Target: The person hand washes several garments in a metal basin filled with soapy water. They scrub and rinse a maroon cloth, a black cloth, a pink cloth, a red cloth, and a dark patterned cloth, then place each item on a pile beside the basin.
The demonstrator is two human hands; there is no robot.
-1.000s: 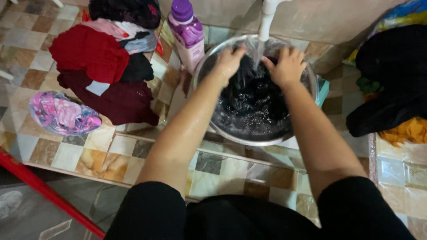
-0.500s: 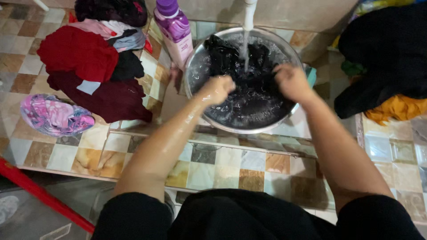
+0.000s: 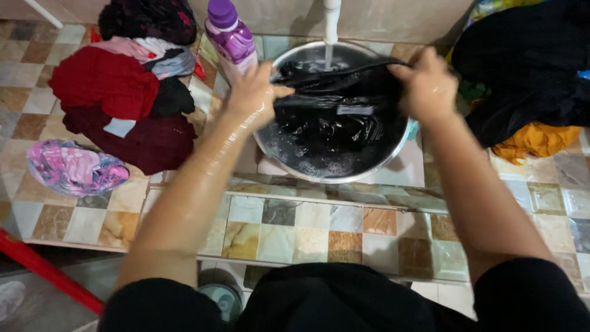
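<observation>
A wet black garment [image 3: 335, 101] hangs stretched over a round metal basin [image 3: 393, 150] of soapy water. My left hand [image 3: 253, 92] grips the garment's left end above the basin's left rim. My right hand [image 3: 427, 86] grips its right end above the right rim. Both hands hold the cloth lifted partly out of the water. A white tap [image 3: 332, 18] runs a thin stream into the back of the basin.
A purple bottle [image 3: 232, 37] stands left of the basin. A pile of red, maroon and dark clothes [image 3: 117, 92] and a pink patterned cloth [image 3: 74, 167] lie on the tiled floor at left. Black and orange clothes [image 3: 528, 92] lie at right. A red pole [image 3: 43, 267] crosses bottom left.
My hands have risen out of the water and moved apart, pulling the black garment up and stretching it across the basin. The view has shifted slightly.
</observation>
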